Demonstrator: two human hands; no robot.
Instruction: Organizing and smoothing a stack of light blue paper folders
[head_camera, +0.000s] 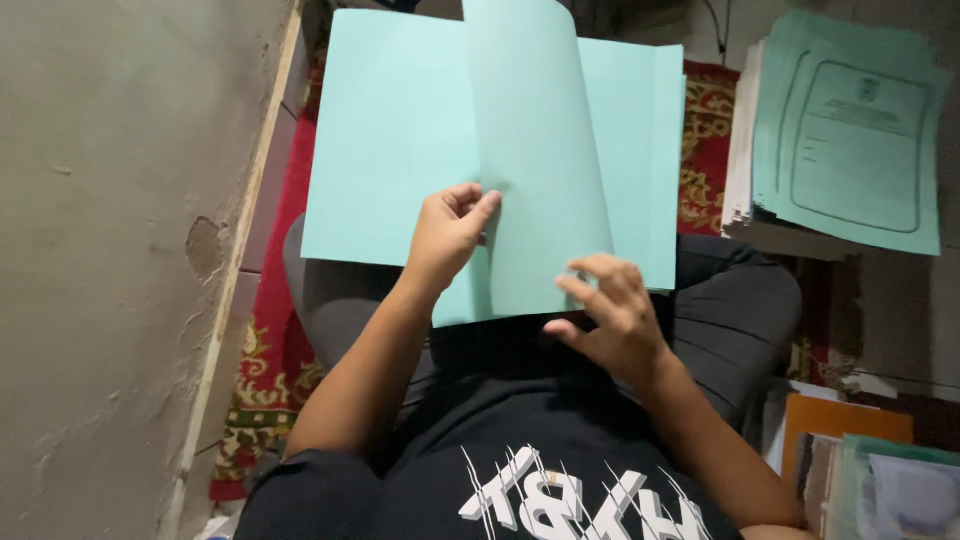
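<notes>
Seated on floor, pale green paper booklet (400, 140) open across lap. Left hand (447, 235) pinching lower edge of the lifted sheet (535, 150), thumb on top, fingers under. Right hand (610, 315) open, fingers spread, fingertips touching sheet's lower right corner. Sheet standing curved, mid-turn.

Risk, judged: thin sheet could crease or tear at the fold if pulled sideways; booklet could slide off knees onto red patterned carpet (285, 330), being held only lightly.

No true containers seen. Stack of green-covered documents (850, 130) at right, well apart; orange folder (840, 425) with loose papers at lower right.
</notes>
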